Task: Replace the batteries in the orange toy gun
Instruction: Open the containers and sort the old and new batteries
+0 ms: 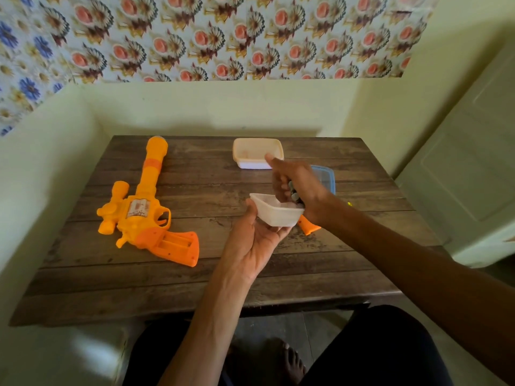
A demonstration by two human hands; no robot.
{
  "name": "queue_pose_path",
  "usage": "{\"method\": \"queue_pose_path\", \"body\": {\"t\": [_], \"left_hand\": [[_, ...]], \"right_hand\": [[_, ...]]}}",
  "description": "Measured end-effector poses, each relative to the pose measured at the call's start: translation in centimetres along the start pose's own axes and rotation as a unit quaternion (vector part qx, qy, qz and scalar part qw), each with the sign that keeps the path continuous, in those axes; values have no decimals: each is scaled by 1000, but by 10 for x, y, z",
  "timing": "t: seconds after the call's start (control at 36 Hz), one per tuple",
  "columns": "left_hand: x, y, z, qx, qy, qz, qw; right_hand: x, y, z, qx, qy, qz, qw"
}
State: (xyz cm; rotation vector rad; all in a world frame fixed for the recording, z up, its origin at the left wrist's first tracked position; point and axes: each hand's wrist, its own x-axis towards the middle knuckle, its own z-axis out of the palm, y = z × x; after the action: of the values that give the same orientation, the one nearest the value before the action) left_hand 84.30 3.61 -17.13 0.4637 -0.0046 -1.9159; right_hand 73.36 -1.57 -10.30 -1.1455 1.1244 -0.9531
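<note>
Two bare hands are meeting above the middle of a dark wooden table [111,288] made of rough, grainy planks. The left hand [256,243], the nearer one, is cupping a small white translucent plastic tub [278,214] from below. Its palm is facing up, its fingers are curling under the tub's rounded rectangular base, and its thumb is pressing the left wall.

The right hand [299,188] is reaching over the tub's right rim. Its fingers are wrapping round a few dark cylindrical batteries [294,194], and its thumb is sticking out toward the far side. Just beneath the tub, a small flat orange plastic cover [309,226] is lying on the wood, partly hidden.

On the left half of the table the smooth orange plastic toy gun [145,210] is lying flat. Its long tubular barrel is pointing far, and its knobby scope is sitting on the left. Its darker orange grip is pointing near and right, with a rectangular recess showing open in it.

Beyond the right hand, a clear flat lid with a blue rim [327,176] is lying mostly hidden. Farther still, a cream rounded-rectangular plastic tub [250,150] is standing open near the far edge. Behind it, glossy floral wallpaper [250,37] is rising above a matte pale yellow wall [209,107].
</note>
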Motion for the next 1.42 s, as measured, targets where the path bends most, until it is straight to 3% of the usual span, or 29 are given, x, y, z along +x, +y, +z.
{"method": "queue_pose_path", "body": {"t": [0.08,0.14,0.22,0.28,0.33,0.44,0.56,0.69,0.78,0.83,1.11,1.33,1.39,1.42], "left_hand": [[1,0,-1,5,-6,4,1000],[2,4,-1,4,-1,21,1000],[1,11,-1,2,-2,60,998],[0,16,-1,10,-12,88,996],[-1,18,-2,28,-23,105,994],[-2,16,-1,72,-30,121,990],[-4,14,-1,99,-2,133,986],[-7,16,-2,124,48,107,985],[-6,16,-4,149,55,106,982],[-5,14,-4,158,56,102,981],[-2,12,-6,158,44,91,982],[-5,8,-5,159,37,95,982],[-5,8,-5,159,37,95,982],[-5,8,-6,159,37,95,982]], "right_hand": [[3,-5,-6,127,21,70,989],[0,-11,-11,117,52,86,988],[-11,-20,-18,-84,84,90,989],[-20,-20,-19,-231,61,126,963],[-26,-13,-18,-284,23,164,945],[-32,0,-15,-268,-23,187,945],[-31,3,-17,-240,-5,180,954],[-21,9,-39,-244,115,150,951],[-7,15,-69,-288,236,107,922],[1,19,-94,-308,265,102,908],[7,27,-145,-289,302,191,888],[5,37,-152,-288,258,211,898],[5,41,-156,-350,270,172,880],[4,42,-156,-419,285,155,848]]}}
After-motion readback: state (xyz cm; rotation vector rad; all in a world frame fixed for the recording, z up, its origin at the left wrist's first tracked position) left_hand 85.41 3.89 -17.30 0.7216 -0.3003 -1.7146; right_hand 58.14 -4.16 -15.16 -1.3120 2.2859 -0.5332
